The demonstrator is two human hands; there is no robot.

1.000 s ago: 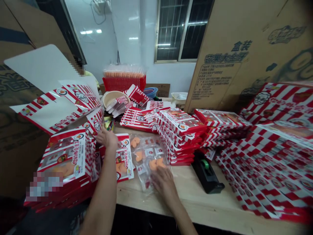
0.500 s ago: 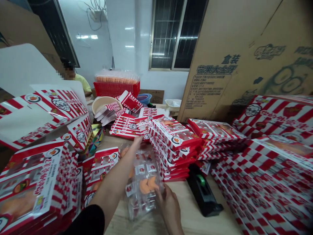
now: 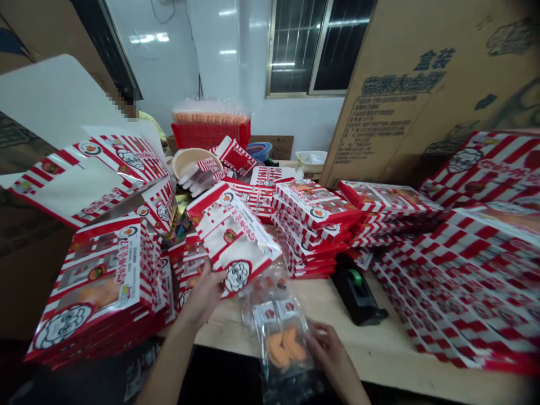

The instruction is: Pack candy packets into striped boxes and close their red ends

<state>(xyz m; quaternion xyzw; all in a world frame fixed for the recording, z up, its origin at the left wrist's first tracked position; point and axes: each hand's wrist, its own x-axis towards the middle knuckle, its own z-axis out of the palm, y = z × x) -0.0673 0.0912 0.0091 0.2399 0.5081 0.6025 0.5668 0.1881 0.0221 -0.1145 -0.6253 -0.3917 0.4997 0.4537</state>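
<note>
My left hand grips the near corner of a flat red-and-white striped box and holds it tilted above the wooden table. My right hand is closed on the right edge of a clear plastic tray with orange sweets and small packets in it, at the table's near edge. The tray lies just below the lifted box. Both forearms come in from the bottom of the view.
Stacks of filled striped boxes stand at the left, centre and right. A black tape dispenser sits right of the tray. Big cardboard cartons rise behind. A red basket and a beige bowl are farther back, beside another person.
My left hand reached to the far boxes, took one striped box and lifted it back toward me. My right hand pulled the clear tray nearer to the table's edge.
</note>
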